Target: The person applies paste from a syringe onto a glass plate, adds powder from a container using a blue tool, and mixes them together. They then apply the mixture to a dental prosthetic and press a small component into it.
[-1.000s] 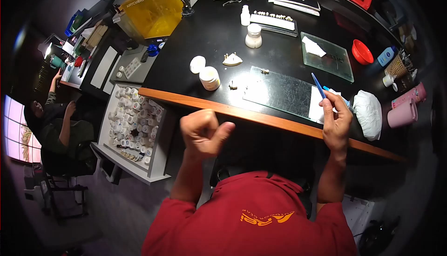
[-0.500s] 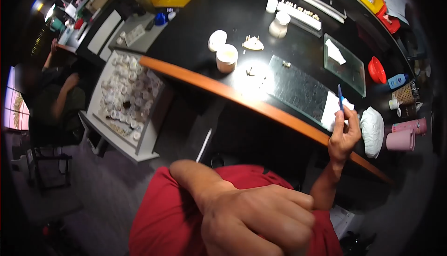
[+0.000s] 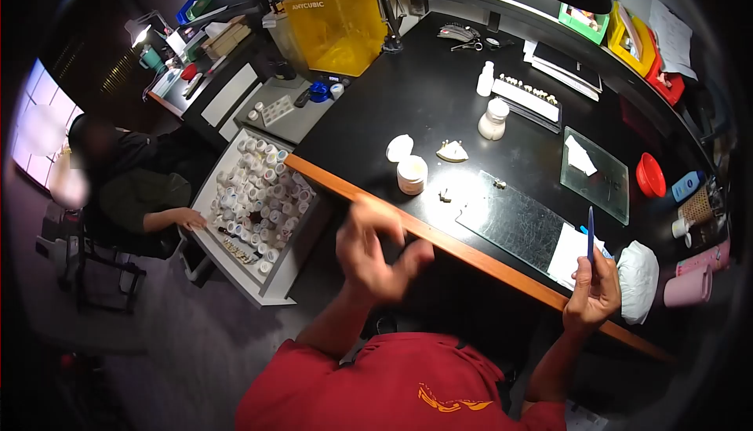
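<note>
My right hand (image 3: 594, 294) pinches a slim blue pen-like tool (image 3: 591, 231), held upright near the desk's front edge; its exact kind I cannot make out. Behind it lies a white paper (image 3: 566, 256) on a glass plate (image 3: 514, 223). My left hand (image 3: 380, 254) is empty, thumb and fingers apart and slightly blurred, just in front of the orange desk edge. Nearest to it stands an open white jar (image 3: 412, 178) with its lid (image 3: 399, 147) behind. Close by are a dental model (image 3: 452, 151) and a small metal piece (image 3: 445, 196).
An open drawer (image 3: 274, 278) full of small jars juts out at left, with another person's hand (image 3: 187, 218) on its edge. A white pouch (image 3: 637, 282), red bowl (image 3: 649, 174), second glass plate (image 3: 616, 188) and capped bottle (image 3: 493, 120) stand on the desk.
My left hand has moved up and away from my lap to the desk edge, its fingers spreading. The view has tilted upward. The blue tool stays in my right hand.
</note>
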A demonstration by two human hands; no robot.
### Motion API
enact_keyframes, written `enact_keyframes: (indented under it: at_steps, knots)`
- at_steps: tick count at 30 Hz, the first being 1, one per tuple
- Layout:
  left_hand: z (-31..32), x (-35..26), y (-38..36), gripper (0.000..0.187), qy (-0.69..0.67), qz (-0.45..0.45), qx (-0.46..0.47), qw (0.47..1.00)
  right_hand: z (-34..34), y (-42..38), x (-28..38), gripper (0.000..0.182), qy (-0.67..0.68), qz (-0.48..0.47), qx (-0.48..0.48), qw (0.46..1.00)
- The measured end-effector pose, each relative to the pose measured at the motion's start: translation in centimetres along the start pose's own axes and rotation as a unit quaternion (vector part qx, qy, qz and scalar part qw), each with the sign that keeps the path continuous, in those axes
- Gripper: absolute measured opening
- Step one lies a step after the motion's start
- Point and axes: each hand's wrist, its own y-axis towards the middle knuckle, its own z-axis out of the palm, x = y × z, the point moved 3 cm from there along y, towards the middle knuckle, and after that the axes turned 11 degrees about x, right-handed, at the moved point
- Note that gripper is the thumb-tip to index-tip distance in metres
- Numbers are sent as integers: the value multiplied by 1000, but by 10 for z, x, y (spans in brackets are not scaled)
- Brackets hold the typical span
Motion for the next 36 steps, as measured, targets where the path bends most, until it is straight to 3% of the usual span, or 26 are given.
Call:
enact_keyframes:
  at_steps: [1, 3, 5, 6, 11, 15, 20, 23, 25, 29, 33, 36]
  knots:
    - [-2, 11, 7, 68, 51, -94, -17, 994, 3, 4, 2, 25, -3, 5, 16, 1000]
    - [-3, 34, 14, 110, 153, -112, -17, 982, 6, 12, 8, 22, -22, 26, 47, 998]
    - [3, 40, 26, 121, 177, -141, 21, 974, 14, 16, 15, 21, -50, 19, 69, 996]
    - [8, 49, 30, 125, 124, -126, 23, 984, 18, 15, 18, 22, -31, 18, 72, 997]
    - [20, 63, 26, 115, 143, -161, 16, 976, 27, 3, 16, 31, 50, 43, 74, 995]
    - [22, 59, 25, 106, 121, -144, -13, 982, 25, -4, 6, 25, 58, 72, 31, 995]
    - [7, 33, 7, 100, 96, -140, -25, 985, 27, -5, 9, 16, 145, 50, 43, 987]
    - [-1, 24, -12, 90, 79, -146, -38, 985, 34, -6, 22, 17, 231, 104, 75, 964]
    - [-10, 16, -21, 75, 95, -153, -45, 983, 44, -7, 33, 18, 283, 110, 119, 945]
    - [-25, 5, -42, 62, 95, -183, -44, 978, 72, -6, 61, 19, 383, 126, 200, 893]
    - [-29, 3, -52, 55, 140, -149, -48, 978, 89, -4, 90, 14, 367, 74, 263, 889]
    - [-24, -1, -60, 55, 134, -149, -19, 980, 102, -9, 98, 13, 278, 23, 252, 927]
